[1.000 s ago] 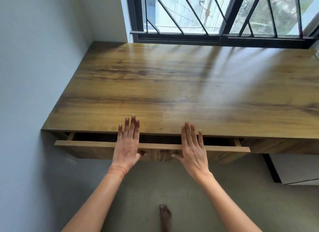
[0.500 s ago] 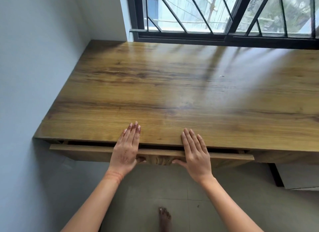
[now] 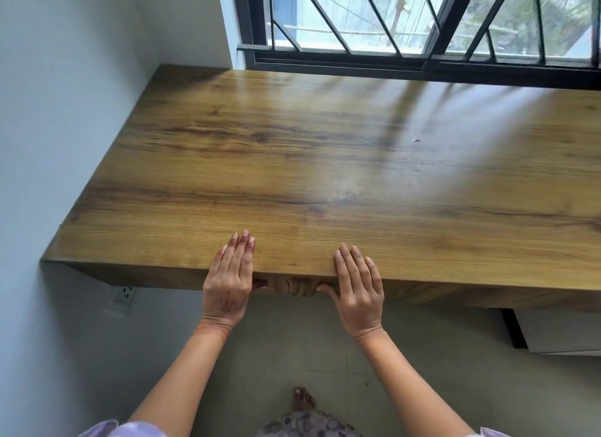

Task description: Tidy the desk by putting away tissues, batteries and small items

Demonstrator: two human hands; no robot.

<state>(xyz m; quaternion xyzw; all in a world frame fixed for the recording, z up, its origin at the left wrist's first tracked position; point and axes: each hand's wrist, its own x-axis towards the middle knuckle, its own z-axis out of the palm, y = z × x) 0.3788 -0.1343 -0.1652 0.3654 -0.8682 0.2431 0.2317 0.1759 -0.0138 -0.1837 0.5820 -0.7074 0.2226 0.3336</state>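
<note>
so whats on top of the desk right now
Only the straight fingers of the left hand and right hand, resting over the front edge of the desk, and a tiny speck nearer the window. The wood under those fingers is covered.

One head-worn view, looking steeply down and forward over the desk (image 3: pixel 325 163), close in, window (image 3: pixel 422 20) beyond.

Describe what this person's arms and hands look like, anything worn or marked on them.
Both forearms are bare. Pale lilac fabric shows at the bottom edge: the left sleeve and the right sleeve. The left hand bears a faded reddish-brown henna-like pattern on its back, with a similar band round the wrist. The right hand shows no such marking. No rings, watch or bracelets are visible.
</note>
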